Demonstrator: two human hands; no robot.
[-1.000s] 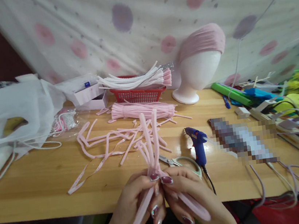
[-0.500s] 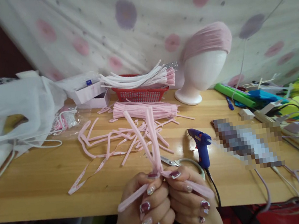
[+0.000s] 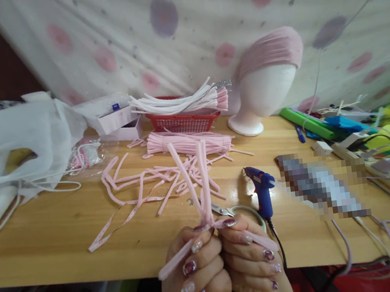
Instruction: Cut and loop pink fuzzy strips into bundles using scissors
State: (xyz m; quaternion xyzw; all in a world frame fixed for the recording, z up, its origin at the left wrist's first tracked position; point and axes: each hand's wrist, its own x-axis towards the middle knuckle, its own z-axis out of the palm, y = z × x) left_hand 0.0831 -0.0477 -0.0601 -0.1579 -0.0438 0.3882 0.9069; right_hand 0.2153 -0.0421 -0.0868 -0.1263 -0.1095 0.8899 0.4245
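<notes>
Several pink pipe cleaners (image 3: 204,183) are joined near their lower ends, in front of me. Fingers and thumb of my left hand (image 3: 196,265) pinch the joint from the left, with one pink end sticking out over them. From the other side my right hand (image 3: 255,258) pinches the same joint, another end lying across its fingers. The two hands touch. Long strands stand up from between the thumbs. Just behind my right hand lie scissors (image 3: 221,209), partly hidden. To their right is a blue glue gun (image 3: 262,189).
Loose pink pipe cleaners (image 3: 141,177) and a tape measure (image 3: 101,237) lie ahead on the table (image 3: 51,251). Behind are a pink bundle (image 3: 187,142), a red basket (image 3: 181,123) and a white foam head (image 3: 267,91). Plastic bags (image 3: 14,136) stand left; cables (image 3: 348,250) run right.
Both hands have shifted slightly to the right with the pipe cleaners, still pinching the joint. The upright strands have moved right too. The things on the table have stayed put.
</notes>
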